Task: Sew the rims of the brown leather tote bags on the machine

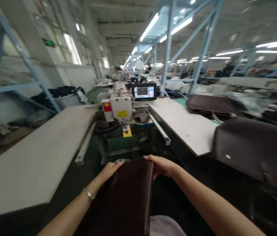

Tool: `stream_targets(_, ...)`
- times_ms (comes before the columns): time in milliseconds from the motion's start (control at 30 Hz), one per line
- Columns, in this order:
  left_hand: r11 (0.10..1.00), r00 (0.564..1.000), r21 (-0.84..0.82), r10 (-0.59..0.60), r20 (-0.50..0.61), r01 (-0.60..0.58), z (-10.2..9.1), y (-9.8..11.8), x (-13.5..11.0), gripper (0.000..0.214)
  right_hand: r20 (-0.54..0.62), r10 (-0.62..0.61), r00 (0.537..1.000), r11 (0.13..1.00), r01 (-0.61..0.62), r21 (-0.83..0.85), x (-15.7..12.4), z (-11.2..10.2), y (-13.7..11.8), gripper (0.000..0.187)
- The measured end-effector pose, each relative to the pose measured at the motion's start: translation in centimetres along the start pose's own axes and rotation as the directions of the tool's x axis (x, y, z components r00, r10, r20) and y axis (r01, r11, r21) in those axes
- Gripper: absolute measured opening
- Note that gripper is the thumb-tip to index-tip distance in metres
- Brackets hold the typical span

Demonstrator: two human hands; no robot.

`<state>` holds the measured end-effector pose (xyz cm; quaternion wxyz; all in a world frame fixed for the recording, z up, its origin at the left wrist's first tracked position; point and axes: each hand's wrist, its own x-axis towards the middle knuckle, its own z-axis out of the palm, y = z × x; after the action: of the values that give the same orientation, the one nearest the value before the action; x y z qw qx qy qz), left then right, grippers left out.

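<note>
Dark brown leather panel (122, 203): looks stiff, fairly heavy; take hold along top edge.
Left hand (109, 172): fingers together over that edge.
Right hand (161, 165): likewise, at its corner.

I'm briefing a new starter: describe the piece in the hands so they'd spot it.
A white sewing machine with a lit control screen stands between white worktables. Nearer, the left hand and right hand grip the top edge of a dark brown leather panel, stitched down its right side. Similar panels lie to the right, but only this one is held.
</note>
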<state>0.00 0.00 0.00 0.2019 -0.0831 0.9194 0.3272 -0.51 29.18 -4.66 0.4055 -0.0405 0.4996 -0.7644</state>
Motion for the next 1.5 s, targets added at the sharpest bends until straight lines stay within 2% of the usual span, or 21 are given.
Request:
stream_targets(67,0.999,0.997,-0.026,-0.037,-0.063,0.035,-0.1,-1.8,-0.1,0.074,0.002,0.007,1.000,0.998,-0.007,-0.060,1.4,-0.5,2.7,0.046)
stream_targets(167,0.999,0.994,-0.017,-0.030,-0.108,0.029,-0.7,-1.8,0.7,0.071,0.040,-0.099,0.994,0.992,0.102,-0.067,2.8,-0.7,3.7,0.050)
stream_targets(233,0.999,0.993,-0.033,-0.039,-0.112,0.036,-1.7,-0.8,1.6,0.070,0.063,-0.150,0.987,0.988,0.147,0.054,4.2,-0.6,2.8,0.047)
stream_targets(367,0.999,0.994,-0.053,-0.006,-0.105,0.001,-4.4,1.1,3.2,0.066,0.078,-0.173,0.982,0.927,0.135,0.349,7.9,-0.6,0.2,0.032)
stream_targets(467,0.998,0.993,0.010,0.070,-0.093,-0.069,-6.1,1.4,4.4,0.064,0.110,-0.164,0.980,0.917,0.110,0.384,10.6,-1.4,-0.9,0.023)
stream_targets(567,0.987,0.987,0.004,0.158,-0.005,-0.158,-7.1,1.2,5.8,0.057,0.221,-0.087,0.971,0.943,0.009,0.333,12.8,-2.6,-1.8,0.025)
stream_targets(633,0.988,0.987,-0.008,0.154,0.037,-0.154,-7.5,1.3,6.8,0.056,0.335,0.015,0.942,0.962,-0.104,0.251,13.7,-3.3,-2.4,0.028)
stream_targets(700,0.992,0.991,-0.017,0.125,0.056,-0.124,-7.8,1.6,7.8,0.056,0.439,0.095,0.893,0.965,-0.191,0.181,13.6,-3.5,-2.9,0.038)
stream_targets(800,0.986,0.980,-0.081,0.156,0.123,-0.147,-8.4,2.1,9.0,0.055,0.559,0.099,0.823,0.950,-0.246,0.194,12.2,-2.4,-3.0,0.054)
stream_targets(867,0.978,0.963,-0.109,0.198,0.184,-0.181,-8.9,2.3,9.6,0.056,0.601,0.115,0.791,0.931,-0.297,0.213,11.2,-1.3,-2.9,0.055)
stream_targets(900,0.977,0.954,-0.107,0.206,0.215,-0.187,-9.2,2.3,9.9,0.056,0.591,0.133,0.795,0.926,-0.313,0.212,11.0,-0.8,-3.0,0.054)
stream_targets(967,0.980,0.949,-0.090,0.195,0.247,-0.178,-10.0,2.3,10.5,0.057,0.492,0.132,0.861,0.949,-0.254,0.188,11.4,-0.4,-3.7,0.052)
stream_targets(1033,0.984,0.948,-0.063,0.175,0.264,-0.164,-10.8,2.2,11.1,0.056,0.361,0.055,0.931,0.996,-0.078,0.049,12.9,-1.0,-5.4,0.054)
stream_targets(1067,0.986,0.944,-0.045,0.167,0.284,-0.161,-11.2,2.3,11.4,0.054,0.315,-0.013,0.949,0.998,0.031,-0.053,13.8,-1.7,-6.6,0.055)
stream_targets(1133,0.987,0.930,-0.009,0.157,0.332,-0.164,-11.7,2.6,11.9,0.052,0.288,-0.143,0.947,0.941,0.221,-0.258,15.5,-3.5,-9.2,0.056)
stream_targets(1200,0.986,0.939,0.001,0.156,0.308,-0.164,-11.9,3.3,12.3,0.050,0.289,-0.223,0.931,0.867,0.325,-0.378,16.6,-5.4,-11.7,0.052)
stream_targets(1267,0.986,0.969,-0.008,0.163,0.188,-0.164,-11.8,4.2,12.8,0.050,0.287,-0.238,0.928,0.836,0.346,-0.425,17.3,-7.0,-13.3,0.048)
stream_targets(1333,0.990,0.988,0.033,0.132,0.075,-0.135,-11.7,4.8,13.6,0.052,0.251,-0.229,0.940,0.858,0.317,-0.405,18.0,-8.2,-13.8,0.046)
stream_targets(1433,0.989,0.993,0.093,0.115,-0.010,-0.113,-11.6,4.7,15.4,0.051,0.194,-0.201,0.960,0.905,0.258,-0.337,19.8,-9.5,-13.1,0.046)
stream_targets(1500,0.987,0.991,0.103,0.128,-0.034,-0.124,-11.8,4.2,16.6,0.051,0.203,-0.169,0.964,0.910,0.232,-0.344,21.1,-10.1,-12.6,0.043)
